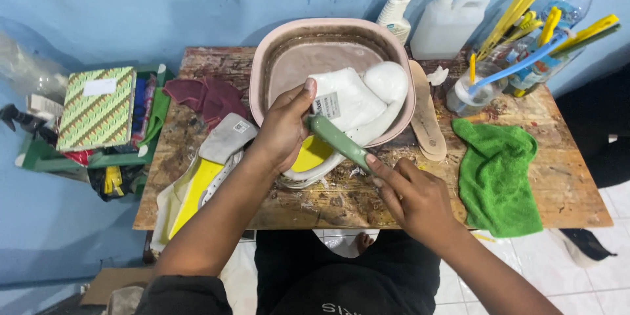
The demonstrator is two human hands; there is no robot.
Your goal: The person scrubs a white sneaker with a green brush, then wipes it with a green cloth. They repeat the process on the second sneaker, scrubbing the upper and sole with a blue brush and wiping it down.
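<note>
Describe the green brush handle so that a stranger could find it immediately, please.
Start at the pink basin on the worn wooden table. At its near rim a white shoe leans out, steadied by the left hand. Across that shoe lies the brush handle, gripped by the right hand: pale green, unlike the yellow and blue brushes standing behind.

The white shoe [357, 102] with its yellow insole lies tilted over the near rim of the pink basin [262, 65], toe in the murky water and heel hanging out over the surface. A green brush handle [338, 141] slants across its side, the head end against the shoe near its grey label.
</note>
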